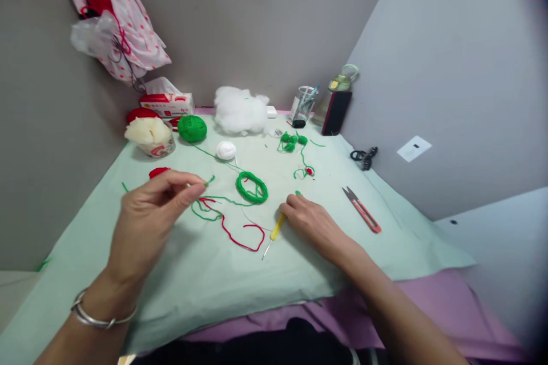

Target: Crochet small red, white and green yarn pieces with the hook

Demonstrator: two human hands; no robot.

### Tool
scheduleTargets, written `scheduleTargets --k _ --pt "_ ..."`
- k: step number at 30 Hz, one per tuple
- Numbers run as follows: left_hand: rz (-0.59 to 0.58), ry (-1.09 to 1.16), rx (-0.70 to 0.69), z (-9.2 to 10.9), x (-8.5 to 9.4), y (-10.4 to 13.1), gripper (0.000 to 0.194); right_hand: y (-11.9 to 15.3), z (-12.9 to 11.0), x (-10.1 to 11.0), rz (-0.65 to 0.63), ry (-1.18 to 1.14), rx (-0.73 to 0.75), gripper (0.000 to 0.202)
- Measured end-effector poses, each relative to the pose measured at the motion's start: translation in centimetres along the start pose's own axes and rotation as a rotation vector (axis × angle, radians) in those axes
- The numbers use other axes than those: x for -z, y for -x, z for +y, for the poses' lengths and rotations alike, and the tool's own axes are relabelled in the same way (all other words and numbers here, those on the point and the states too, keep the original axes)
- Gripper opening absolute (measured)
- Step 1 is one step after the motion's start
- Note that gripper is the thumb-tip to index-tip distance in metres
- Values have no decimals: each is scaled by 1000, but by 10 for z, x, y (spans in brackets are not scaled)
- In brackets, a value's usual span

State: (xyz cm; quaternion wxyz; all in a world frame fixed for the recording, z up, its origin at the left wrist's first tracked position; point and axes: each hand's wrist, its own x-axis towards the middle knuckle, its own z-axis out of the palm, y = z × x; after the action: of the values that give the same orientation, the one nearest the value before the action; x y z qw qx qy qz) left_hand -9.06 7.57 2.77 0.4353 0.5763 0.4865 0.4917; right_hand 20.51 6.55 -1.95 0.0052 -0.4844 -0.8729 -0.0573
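Note:
My left hand [148, 222] is raised over the left part of the table, thumb and forefinger pinching a small end of green yarn [209, 181]. Low at the tabletop, my right hand [310, 219] has its fingers closed on the yellow handle of a crochet hook [277, 228], whose metal tip points toward me. A wound ring of green yarn [252, 187] lies between the hands. Loose green strands and a red yarn strand [233, 240] trail in front of it. Past my right fingertips a small green piece [298, 193] peeks out.
Thread snips [362, 210] lie at the right. Behind are a green yarn ball [192, 128], white yarn ball [226, 150], stuffing [241, 111], small green crocheted pieces [290, 142], a clear cup [304, 104] and a leaning phone [337, 113]. A tissue box [166, 104] stands back left.

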Motion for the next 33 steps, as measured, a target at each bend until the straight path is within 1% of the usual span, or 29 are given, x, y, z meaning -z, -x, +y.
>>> scheduleTargets --k 3,5,8,12,15,17,20,22,23,24,26,28,29,30,31,33 --pt "-13 23 66 -11 -4 8 30 5 -8 12 -12 13 52 26" --pt "-27 68 98 -17 -8 13 24 6 -14 17 -26 43 103 26" --pt "-68 170 159 -23 -14 20 17 3 -18 15 -30 126 180 24" --pt "-111 242 195 -24 -20 23 26 -4 -14 10 -20 193 221 22" --pt "-96 224 188 -26 -23 23 16 -4 -5 7 0 174 247 23" --pt "-85 212 194 -27 -25 22 10 -2 1 5 62 100 258 25" --pt "-79 260 221 -29 -31 25 12 4 7 2 238 -78 206 26" --pt "-78 343 254 -29 -37 29 16 9 6 3 384 -260 111 23" --pt "-77 396 279 -29 -41 31 19 12 3 5 462 -390 50 21" --pt "-75 458 313 -29 -45 33 22 14 -1 7 541 -556 -14 19" --pt "-59 605 401 -27 -55 37 28 17 -12 13 674 -964 -125 15" --pt "-46 749 481 -26 -63 38 25 18 -25 19 731 -1364 -198 7" --pt "-42 808 505 -24 -67 38 23 17 -31 21 735 -1552 -229 7" --pt "-41 857 517 -23 -70 38 21 16 -37 22 716 -1722 -254 15" --pt "-41 895 520 -22 -72 38 20 14 -43 23 670 -1868 -276 25" --pt "-46 943 518 -18 -75 39 19 9 -53 22 492 -2055 -310 40"
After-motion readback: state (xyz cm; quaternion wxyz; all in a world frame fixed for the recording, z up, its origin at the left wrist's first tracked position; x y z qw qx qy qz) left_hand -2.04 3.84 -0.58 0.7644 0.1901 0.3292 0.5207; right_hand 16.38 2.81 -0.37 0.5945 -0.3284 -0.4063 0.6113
